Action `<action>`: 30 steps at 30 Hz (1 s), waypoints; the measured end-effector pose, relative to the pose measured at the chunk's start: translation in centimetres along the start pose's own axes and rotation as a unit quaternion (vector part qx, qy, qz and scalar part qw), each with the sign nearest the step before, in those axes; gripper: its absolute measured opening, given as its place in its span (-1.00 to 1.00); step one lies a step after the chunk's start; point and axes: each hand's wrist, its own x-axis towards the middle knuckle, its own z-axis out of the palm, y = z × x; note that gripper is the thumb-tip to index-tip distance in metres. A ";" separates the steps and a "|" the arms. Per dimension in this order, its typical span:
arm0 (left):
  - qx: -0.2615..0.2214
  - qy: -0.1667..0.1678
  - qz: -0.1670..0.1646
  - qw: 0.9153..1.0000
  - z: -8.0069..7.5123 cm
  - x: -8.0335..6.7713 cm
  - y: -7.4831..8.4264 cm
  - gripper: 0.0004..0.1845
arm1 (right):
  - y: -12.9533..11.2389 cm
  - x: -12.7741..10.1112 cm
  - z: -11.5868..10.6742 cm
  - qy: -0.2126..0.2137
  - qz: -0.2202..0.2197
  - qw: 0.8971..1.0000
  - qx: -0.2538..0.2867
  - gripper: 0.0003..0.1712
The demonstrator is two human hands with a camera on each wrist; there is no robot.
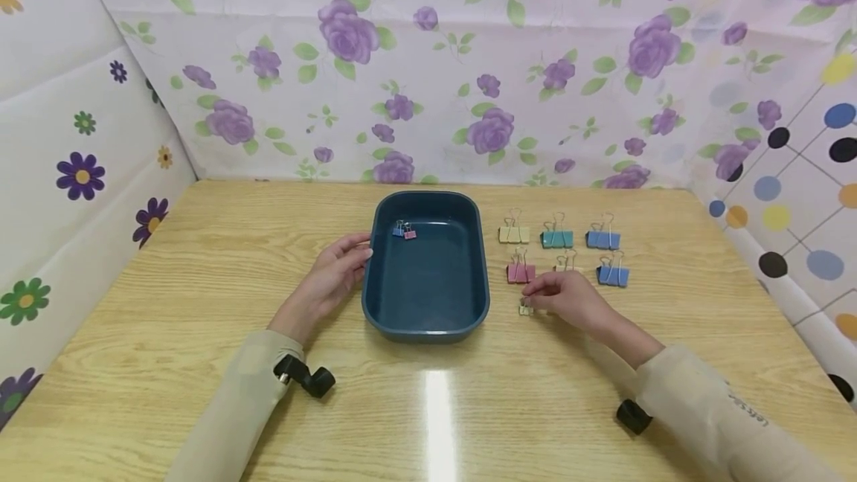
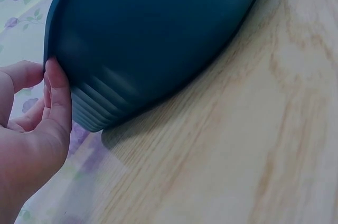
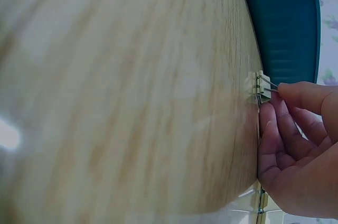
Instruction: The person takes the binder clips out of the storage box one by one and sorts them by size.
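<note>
Our right hand [image 1: 569, 297] pinches pale clip [image 1: 526, 308] centre-right; left hand [image 1: 332, 276], fingers relaxed, touches teal tray [image 1: 428, 322]; sleeve lettering unreadable.

Light wood-grain table [image 1: 201, 281], glossy, with a bright glare streak near its front edge. A dark teal tray [image 1: 428, 322] stands near the centre. To the tray's right lie binder clips: in the far row a yellow clip [image 1: 513, 234], a teal clip [image 1: 556, 238] and a blue clip [image 1: 602, 239]; nearer, a pink clip [image 1: 520, 272] and a second blue clip [image 1: 612, 275]. A small pale clip [image 1: 525, 309] sits just beside the tray's right front corner.
</note>
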 end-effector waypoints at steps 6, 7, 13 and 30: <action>-0.002 -0.001 0.002 1.000 -0.1 0.0 0.0 -0.57 | 0.1 0.0 -0.1 -0.002 -0.006 1.000 -0.001 -0.80; -0.002 -0.002 0.002 1.000 -0.2 0.0 0.0 -0.57 | 0.1 0.0 -0.2 -0.002 -0.005 1.000 0.002 -0.80; 0.005 -0.004 0.004 1.000 -0.2 0.0 -0.1 -0.56 | -0.3 0.0 -0.9 0.009 -0.007 1.000 -0.003 -0.78; 0.001 -0.006 -0.001 1.000 0.0 0.1 -0.1 -0.54 | -7.1 2.2 -5.4 0.056 -0.031 0.998 0.016 -0.63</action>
